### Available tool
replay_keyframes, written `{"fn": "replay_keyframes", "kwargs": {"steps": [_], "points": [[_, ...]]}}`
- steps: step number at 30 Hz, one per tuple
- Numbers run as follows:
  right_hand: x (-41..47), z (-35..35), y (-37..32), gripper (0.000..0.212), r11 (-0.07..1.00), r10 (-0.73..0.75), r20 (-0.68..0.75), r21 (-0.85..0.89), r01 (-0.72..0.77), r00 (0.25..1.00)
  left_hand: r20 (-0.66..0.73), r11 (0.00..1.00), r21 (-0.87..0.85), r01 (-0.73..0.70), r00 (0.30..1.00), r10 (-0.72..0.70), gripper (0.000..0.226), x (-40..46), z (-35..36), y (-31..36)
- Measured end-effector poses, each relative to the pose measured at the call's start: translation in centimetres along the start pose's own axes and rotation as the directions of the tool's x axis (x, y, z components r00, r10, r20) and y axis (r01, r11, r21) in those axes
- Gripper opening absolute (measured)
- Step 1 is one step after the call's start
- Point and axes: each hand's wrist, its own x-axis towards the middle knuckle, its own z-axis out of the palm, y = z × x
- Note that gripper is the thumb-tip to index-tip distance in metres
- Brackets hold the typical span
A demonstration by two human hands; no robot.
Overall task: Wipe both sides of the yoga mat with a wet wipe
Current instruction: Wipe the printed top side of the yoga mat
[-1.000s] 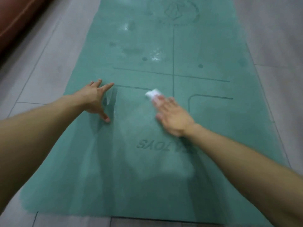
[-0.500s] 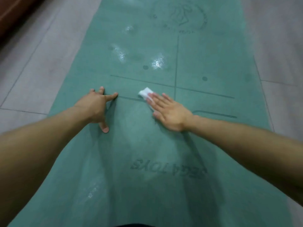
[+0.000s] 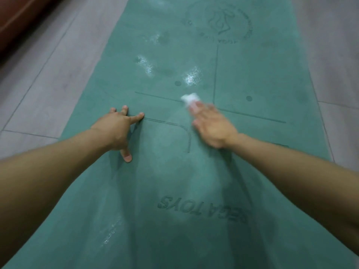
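Here the grey tiled floor [image 3: 48, 78] fills both sides of the view, and a dark reddish-brown piece of furniture [image 3: 17, 18] is cut off at the 10 o'clock corner. On the floor lies the green yoga mat [image 3: 174, 191], flat and unrolled, running from 6 o'clock up to 12 o'clock. It has thin dark guide lines, two small dark dots, a round logo [image 3: 219, 22] near 12 o'clock and upside-down letters [image 3: 202, 208] toward 6 o'clock. Shiny wet patches [image 3: 192, 77] glimmer on the mat above the hands, and one more streak shines near 7 o'clock.

Two bare forearms come in from 8 o'clock and 4 o'clock. The left hand [image 3: 116, 131] rests on the mat a little to 9 o'clock of the centre; its fingers are spread and straight, with fingertips and thumb pressing on the surface, grasping nothing. The right hand [image 3: 213, 129] is just right of the centre and it is blurred. Its fingers are stretched flat and press the white wet wipe [image 3: 190, 99] down on the mat. The wipe is crumpled and sticks out at the 11 o'clock side of the fingertips, close to where two guide lines cross.
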Motion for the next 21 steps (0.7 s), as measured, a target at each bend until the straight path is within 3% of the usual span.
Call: {"fn": "replay_keyframes", "kwargs": {"steps": [2, 3, 4, 5, 7, 9, 11, 14, 17, 19, 21], "points": [[0.3, -0.6, 3.8, 0.067, 0.915, 0.398, 0.018, 0.067, -0.399, 0.917, 0.012, 0.999, 0.052, -0.015, 1.0, 0.014, 0.17, 0.1, -0.2, -0.1], [0.3, -0.6, 3.5, 0.067, 0.869, 0.486, 0.029, 0.096, -0.486, 0.874, 0.011, 0.996, 0.083, -0.023, 1.0, 0.022, 0.17, 0.1, -0.3, -0.1], [0.4, -0.3, 1.9, 0.067, 0.867, 0.483, 0.026, 0.126, -0.482, 0.875, 0.006, 0.993, 0.114, -0.031, 1.0, 0.031, 0.17, 0.2, -0.4, -0.1], [0.5, 0.2, -0.7, 0.066, 0.904, 0.404, 0.008, 0.148, -0.401, 0.915, 0.0, 0.989, 0.141, -0.039, 0.999, 0.039, 0.169, 0.2, -0.5, -0.2], [0.1, 1.3, -6.9, 0.066, 0.982, 0.1, -0.025, 0.165, -0.095, 0.995, -0.009, 0.982, 0.178, -0.063, 0.998, 0.066, 0.167, -0.2, -0.6, -0.5], [-1.1, 2.5, -12.8, 0.067, 0.968, -0.221, -0.004, 0.124, 0.22, 0.975, -0.027, 0.981, 0.168, -0.096, 0.994, 0.102, 0.16, -1.0, -0.3, -1.0], [-2.4, 3.2, -15.4, 0.066, 0.909, -0.415, 0.032, 0.068, 0.412, 0.909, -0.058, 0.985, 0.1, -0.14, 0.988, 0.146, 0.146, -1.8, 0.5, -1.7], [-2.5, 2.9, -14.1, 0.063, 0.877, -0.48, 0.039, 0.032, 0.479, 0.877, -0.106, 0.982, 0.026, -0.187, 0.976, 0.189, 0.113, -3.7, 2.2, -3.6], [-1.7, 2.0, -13.5, 0.063, 0.905, -0.426, 0.045, -0.003, 0.426, 0.904, -0.15, 0.992, 0.045, -0.12, 0.981, 0.125, 0.089, -5.7, 3.6, -6.3], [-1.5, 1.7, -15.7, 0.065, 0.934, -0.357, 0.029, 0.029, 0.356, 0.934, -0.219, 0.996, -0.067, 0.053, 0.973, -0.067, 0.086, -6.4, 4.7, -8.3], [-1.5, 2.0, -17.9, 0.065, 0.947, -0.315, 0.004, 0.063, 0.314, 0.949, -0.245, 0.93, -0.268, 0.25, 0.916, -0.317, 0.1, -6.8, 5.7, -9.5]]}}
